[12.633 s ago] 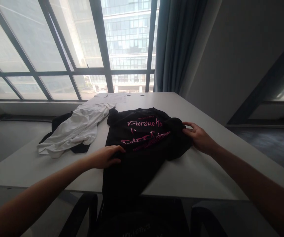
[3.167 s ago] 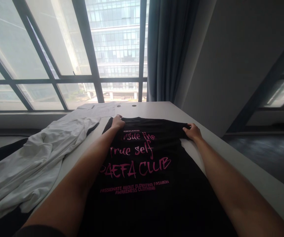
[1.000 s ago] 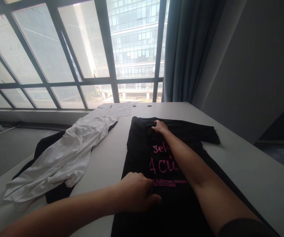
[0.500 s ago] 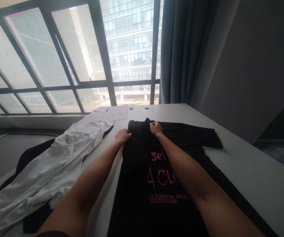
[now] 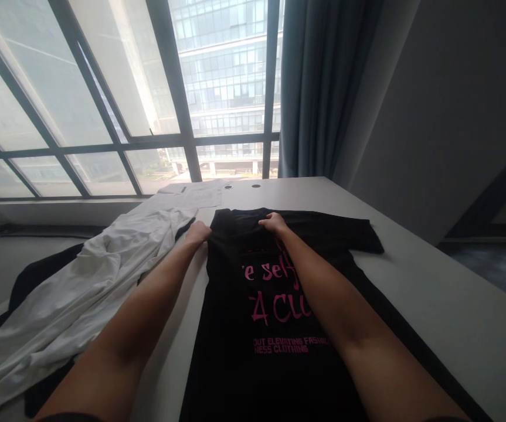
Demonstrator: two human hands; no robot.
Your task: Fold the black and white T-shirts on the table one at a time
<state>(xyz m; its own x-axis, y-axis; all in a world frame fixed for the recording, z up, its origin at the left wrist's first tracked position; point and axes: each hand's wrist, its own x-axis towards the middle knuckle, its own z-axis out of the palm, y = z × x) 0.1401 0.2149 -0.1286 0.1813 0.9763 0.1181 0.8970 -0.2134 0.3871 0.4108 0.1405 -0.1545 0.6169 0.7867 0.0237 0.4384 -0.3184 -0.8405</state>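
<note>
A black T-shirt (image 5: 230,310) with pink lettering lies spread on the white table, its neck end away from me. My left hand (image 5: 199,232) is closed on the shirt's far left edge, near the shoulder. Near the neckline, my right hand (image 5: 274,223) pinches the fabric between thumb and fingers. One short sleeve stretches out flat to the right. The left sleeve cannot be made out; the cloth there looks folded in. My right forearm covers part of the lettering.
Left of the shirt, a crumpled white garment (image 5: 116,258) lies over dark cloth (image 5: 37,272). Papers (image 5: 195,196) rest at the far end of the white table (image 5: 428,305), near two round holes. Windows and a blue-grey curtain (image 5: 318,94) stand behind.
My left hand has moved left, drawing the shirt's left side outward. More lettering shows, and the neckline lies flatter. The whole view has shifted slightly.
</note>
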